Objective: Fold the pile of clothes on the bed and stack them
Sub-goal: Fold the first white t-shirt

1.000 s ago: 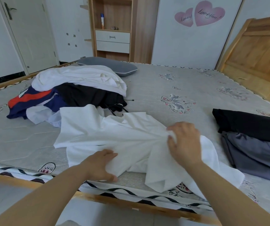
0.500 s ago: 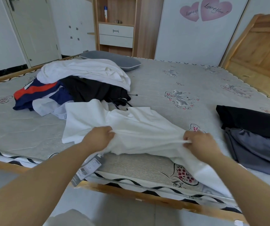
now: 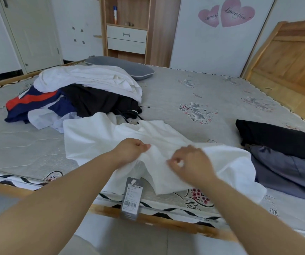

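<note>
A white T-shirt [image 3: 100, 137] lies crumpled at the near edge of the mattress [image 3: 175, 92], a grey price tag [image 3: 131, 197] dangling from it over the bed frame. My left hand [image 3: 131, 150] pinches the shirt's fabric near its middle. My right hand [image 3: 190, 163] grips a fold of the same shirt just to the right; it is blurred. Behind, at the left, sits the unfolded pile [image 3: 78, 94]: white, black and navy-red garments. At the right edge lie a folded black garment [image 3: 276, 137] and a grey one [image 3: 291, 170], partly overlapping.
A grey pillow [image 3: 122, 67] rests at the far side of the bed. A wooden headboard [image 3: 291, 57] leans at the right. A wooden cabinet with drawers [image 3: 127, 37] and a door [image 3: 32, 32] stand behind. The wooden bed frame [image 3: 166, 220] runs along the near edge.
My two hands have come closer together on the white shirt, the right one moving left and up. The price tag now hangs fully in view below my left hand.
</note>
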